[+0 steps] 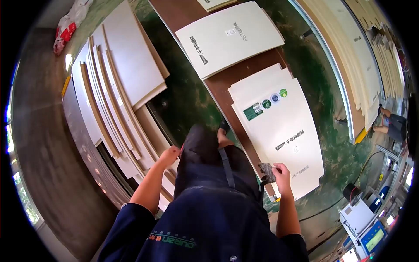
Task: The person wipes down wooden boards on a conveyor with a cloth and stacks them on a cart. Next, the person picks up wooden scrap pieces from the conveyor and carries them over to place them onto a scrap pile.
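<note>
My right hand [282, 174] is closed on a crumpled grey cloth [267, 173], which hangs from the fingers over the near edge of a stack of white boards [283, 126] with printed labels. Beside my left thigh, my left hand [169, 157] has its fingers closed. A small bit of red shows at its fingertips, too small to name. That hand is near the long narrow strips and panels [114, 96] stacked on the left.
Another white board stack [231, 37] lies further along the brown surface [220, 89]. Stacked panels [349, 56] stand on the right, where another person's legs [386, 124] show. A white machine with a screen [358, 218] is at lower right. Green floor [187, 83] runs between the stacks.
</note>
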Demonstrator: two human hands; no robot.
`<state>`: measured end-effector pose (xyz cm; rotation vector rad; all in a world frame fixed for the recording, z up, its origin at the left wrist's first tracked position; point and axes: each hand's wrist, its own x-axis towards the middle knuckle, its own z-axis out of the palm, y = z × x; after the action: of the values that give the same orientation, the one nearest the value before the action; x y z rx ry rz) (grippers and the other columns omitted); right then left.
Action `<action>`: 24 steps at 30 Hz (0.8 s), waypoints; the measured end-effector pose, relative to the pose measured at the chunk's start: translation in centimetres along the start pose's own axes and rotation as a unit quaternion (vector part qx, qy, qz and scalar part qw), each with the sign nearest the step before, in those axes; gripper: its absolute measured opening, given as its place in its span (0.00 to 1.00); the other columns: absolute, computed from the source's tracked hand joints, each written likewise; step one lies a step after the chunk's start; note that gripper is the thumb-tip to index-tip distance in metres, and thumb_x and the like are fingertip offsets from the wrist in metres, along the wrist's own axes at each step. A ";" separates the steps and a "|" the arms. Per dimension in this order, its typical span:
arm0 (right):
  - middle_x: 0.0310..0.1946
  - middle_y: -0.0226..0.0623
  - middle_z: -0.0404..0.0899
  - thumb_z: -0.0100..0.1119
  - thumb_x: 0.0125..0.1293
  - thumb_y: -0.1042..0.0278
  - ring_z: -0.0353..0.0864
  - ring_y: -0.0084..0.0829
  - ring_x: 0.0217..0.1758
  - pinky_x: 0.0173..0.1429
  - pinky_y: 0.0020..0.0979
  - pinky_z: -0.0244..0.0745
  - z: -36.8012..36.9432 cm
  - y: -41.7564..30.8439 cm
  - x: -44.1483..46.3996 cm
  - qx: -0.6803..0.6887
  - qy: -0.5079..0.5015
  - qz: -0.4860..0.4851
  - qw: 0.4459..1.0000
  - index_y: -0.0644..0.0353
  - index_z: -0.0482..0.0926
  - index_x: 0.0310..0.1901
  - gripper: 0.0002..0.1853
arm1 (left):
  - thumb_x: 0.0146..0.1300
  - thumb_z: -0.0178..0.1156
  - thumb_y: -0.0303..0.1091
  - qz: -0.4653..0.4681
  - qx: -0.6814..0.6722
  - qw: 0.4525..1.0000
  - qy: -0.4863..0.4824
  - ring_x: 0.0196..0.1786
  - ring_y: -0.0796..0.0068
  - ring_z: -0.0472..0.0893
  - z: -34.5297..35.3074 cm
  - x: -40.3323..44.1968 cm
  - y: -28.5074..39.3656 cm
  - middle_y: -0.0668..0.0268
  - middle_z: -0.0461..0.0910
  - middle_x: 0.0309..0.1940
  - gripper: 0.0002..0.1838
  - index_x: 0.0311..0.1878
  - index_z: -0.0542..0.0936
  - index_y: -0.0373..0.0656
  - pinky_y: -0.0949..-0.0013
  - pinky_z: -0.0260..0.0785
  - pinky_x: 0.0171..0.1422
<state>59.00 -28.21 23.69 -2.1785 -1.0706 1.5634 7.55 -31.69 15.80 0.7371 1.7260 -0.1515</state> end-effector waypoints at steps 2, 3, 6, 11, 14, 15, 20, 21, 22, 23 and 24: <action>0.33 0.29 0.75 0.59 0.60 0.73 0.71 0.21 0.37 0.43 0.22 0.67 -0.2 -3.6 0.6 0.045 0.010 0.012 0.999 0.63 0.77 0.46 0.12 | 0.64 0.52 0.40 0.016 -0.019 0.998 0.053 0.36 0.72 0.80 -3.3 0.0 5.1 0.64 0.80 0.34 0.15 0.43 0.78 0.38 0.69 0.72 0.41; 0.31 0.32 0.76 0.60 0.59 0.73 0.73 0.22 0.34 0.41 0.24 0.69 -0.1 -5.2 0.8 0.087 0.043 0.004 0.995 0.63 0.77 0.46 0.12 | 0.64 0.52 0.40 0.024 -0.047 0.998 0.037 0.35 0.72 0.79 -4.5 1.4 6.0 0.65 0.79 0.33 0.14 0.43 0.77 0.39 0.70 0.72 0.41; 0.31 0.32 0.77 0.59 0.59 0.73 0.73 0.22 0.34 0.41 0.23 0.69 0.3 -5.4 1.8 0.141 0.122 0.073 0.980 0.63 0.77 0.45 0.12 | 0.63 0.54 0.40 0.055 -0.072 0.996 0.005 0.34 0.74 0.78 -9.1 7.5 9.6 0.67 0.78 0.31 0.12 0.41 0.77 0.40 0.70 0.71 0.41; 0.32 0.31 0.78 0.58 0.61 0.73 0.74 0.21 0.35 0.41 0.23 0.70 4.7 -0.5 -3.8 0.116 0.177 0.199 0.957 0.64 0.78 0.45 0.11 | 0.60 0.57 0.40 0.178 0.181 0.967 0.005 0.38 0.59 0.79 -16.2 18.6 17.5 0.57 0.80 0.33 0.13 0.41 0.76 0.40 0.61 0.71 0.45; 0.31 0.29 0.77 0.59 0.60 0.73 0.74 0.22 0.35 0.41 0.24 0.69 10.0 -1.0 -10.6 0.134 0.151 0.298 0.933 0.62 0.78 0.40 0.07 | 0.59 0.55 0.42 0.175 0.338 0.924 0.032 0.51 0.51 0.75 -20.6 23.3 25.7 0.55 0.73 0.48 0.17 0.47 0.73 0.43 0.54 0.69 0.53; 0.31 0.29 0.77 0.59 0.58 0.73 0.74 0.22 0.35 0.41 0.25 0.69 11.7 -1.6 -12.6 0.129 0.145 0.352 0.916 0.62 0.77 0.39 0.08 | 0.60 0.53 0.43 0.188 0.366 0.911 0.041 0.54 0.53 0.73 -21.4 25.8 27.5 0.58 0.71 0.52 0.18 0.51 0.72 0.46 0.53 0.68 0.56; 0.33 0.34 0.80 0.60 0.57 0.76 0.77 0.22 0.33 0.39 0.24 0.72 19.2 -7.3 -20.4 0.128 0.129 0.492 0.851 0.66 0.78 0.45 0.12 | 0.59 0.52 0.41 0.315 0.502 0.802 0.076 0.63 0.54 0.66 -22.7 33.6 36.7 0.63 0.59 0.68 0.26 0.61 0.68 0.46 0.52 0.64 0.63; 0.32 0.33 0.81 0.61 0.57 0.77 0.77 0.22 0.32 0.38 0.23 0.72 19.8 -11.5 -19.8 0.182 0.143 0.524 0.820 0.66 0.78 0.43 0.12 | 0.59 0.52 0.41 0.279 0.511 0.812 0.039 0.64 0.55 0.65 -22.1 33.9 38.1 0.63 0.57 0.69 0.27 0.62 0.67 0.45 0.53 0.64 0.63; 0.31 0.33 0.81 0.62 0.56 0.78 0.77 0.21 0.31 0.37 0.22 0.71 20.3 -14.6 -18.7 0.237 0.157 0.550 0.785 0.66 0.78 0.42 0.11 | 0.59 0.51 0.40 0.243 0.520 0.819 0.006 0.66 0.56 0.64 -21.5 34.1 39.4 0.63 0.55 0.70 0.28 0.63 0.65 0.44 0.54 0.63 0.64; 0.30 0.32 0.81 0.62 0.56 0.79 0.77 0.21 0.30 0.36 0.22 0.71 21.7 -10.7 -22.0 0.248 0.167 0.515 0.803 0.66 0.78 0.41 0.10 | 0.61 0.50 0.42 0.196 0.545 0.814 -0.047 0.67 0.56 0.63 -21.0 34.2 40.3 0.64 0.48 0.73 0.30 0.66 0.63 0.45 0.54 0.63 0.64; 0.28 0.32 0.81 0.63 0.56 0.79 0.77 0.20 0.29 0.35 0.22 0.71 23.3 -7.5 -25.1 0.258 0.178 0.477 0.821 0.66 0.79 0.40 0.10 | 0.60 0.51 0.45 0.162 0.552 0.815 -0.060 0.67 0.56 0.64 -20.2 34.6 40.2 0.65 0.45 0.74 0.31 0.67 0.62 0.45 0.54 0.64 0.64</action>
<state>31.10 -45.01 36.85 -2.5109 0.6382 1.3647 8.99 23.22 1.35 1.8030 1.2410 -0.9949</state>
